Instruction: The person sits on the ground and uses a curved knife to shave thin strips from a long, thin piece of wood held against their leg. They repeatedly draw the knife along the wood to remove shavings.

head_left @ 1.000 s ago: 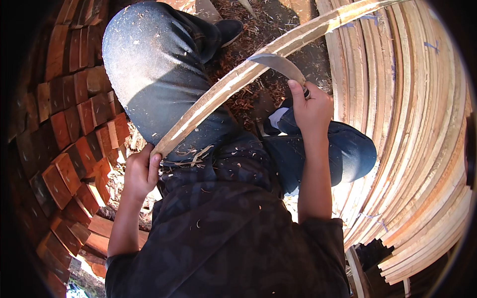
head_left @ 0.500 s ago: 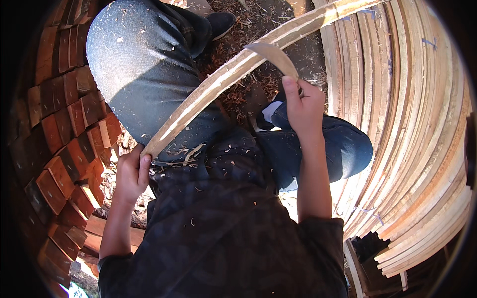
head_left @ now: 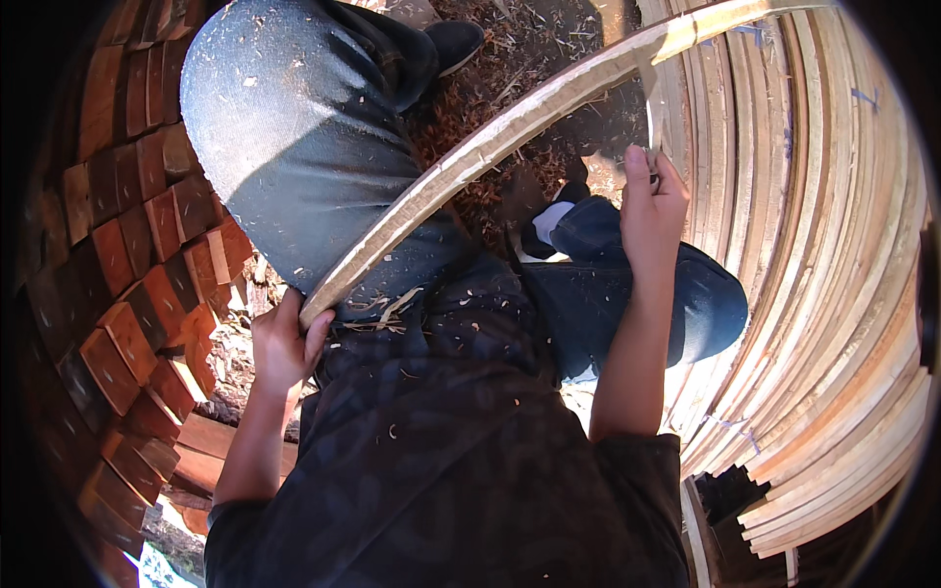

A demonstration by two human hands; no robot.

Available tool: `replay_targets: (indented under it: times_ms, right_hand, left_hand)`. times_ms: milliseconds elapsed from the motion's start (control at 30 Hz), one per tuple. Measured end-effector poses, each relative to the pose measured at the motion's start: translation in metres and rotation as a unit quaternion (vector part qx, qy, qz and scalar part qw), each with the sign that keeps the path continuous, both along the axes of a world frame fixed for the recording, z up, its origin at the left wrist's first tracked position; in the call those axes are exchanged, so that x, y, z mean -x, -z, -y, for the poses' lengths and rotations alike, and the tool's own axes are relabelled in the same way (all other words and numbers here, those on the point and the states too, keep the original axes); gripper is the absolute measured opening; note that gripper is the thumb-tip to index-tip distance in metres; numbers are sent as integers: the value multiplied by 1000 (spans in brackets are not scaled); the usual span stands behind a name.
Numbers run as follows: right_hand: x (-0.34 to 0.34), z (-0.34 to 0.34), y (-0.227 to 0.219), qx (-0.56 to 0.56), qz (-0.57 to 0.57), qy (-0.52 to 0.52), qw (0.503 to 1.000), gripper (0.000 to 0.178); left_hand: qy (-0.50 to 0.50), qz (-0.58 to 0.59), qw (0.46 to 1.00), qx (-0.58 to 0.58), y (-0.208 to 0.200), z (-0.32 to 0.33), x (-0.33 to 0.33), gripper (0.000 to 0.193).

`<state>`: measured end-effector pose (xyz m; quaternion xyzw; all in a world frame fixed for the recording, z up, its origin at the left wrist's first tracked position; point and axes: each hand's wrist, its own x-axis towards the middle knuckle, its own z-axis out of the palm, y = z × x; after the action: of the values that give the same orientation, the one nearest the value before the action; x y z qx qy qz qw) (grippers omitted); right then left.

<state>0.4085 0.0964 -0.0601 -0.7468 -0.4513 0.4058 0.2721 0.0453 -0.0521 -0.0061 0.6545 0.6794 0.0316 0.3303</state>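
A long strip of wood (head_left: 470, 162), pale along its worked faces, slants up from my lap toward the upper right. Its near end is gripped in my left hand (head_left: 284, 343), thumb pressed on top, and it passes over my bent left knee. My right hand (head_left: 655, 211) is closed round a curved knife (head_left: 651, 103), its handle mostly hidden in my fingers. The knife's blade shows nearly edge-on and reaches up to the strip's lower side, near the upper right.
Reddish-brown wood blocks (head_left: 125, 338) are stacked at my left. Many long pale slats (head_left: 784, 245) lie in a pile at my right. Shavings (head_left: 392, 309) rest on my jeans, and wood chips (head_left: 490, 83) litter the ground ahead between my legs.
My right hand and the knife have moved right and slightly up along the strip; the blade has turned from broadside to nearly edge-on. My left hand still grips the near end.
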Motion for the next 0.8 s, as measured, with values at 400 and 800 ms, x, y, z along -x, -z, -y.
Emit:
replay_targets:
  times_ms: [400,800]
  right_hand:
    - [53,30,-5,-91,142,-210,963,39]
    - [27,-1,13,-208,264,-209,918,38]
  left_hand:
    - [-34,29,999,23,-1,-1,-1,29]
    - [-51,29,998,14,-3,-4,-4,31]
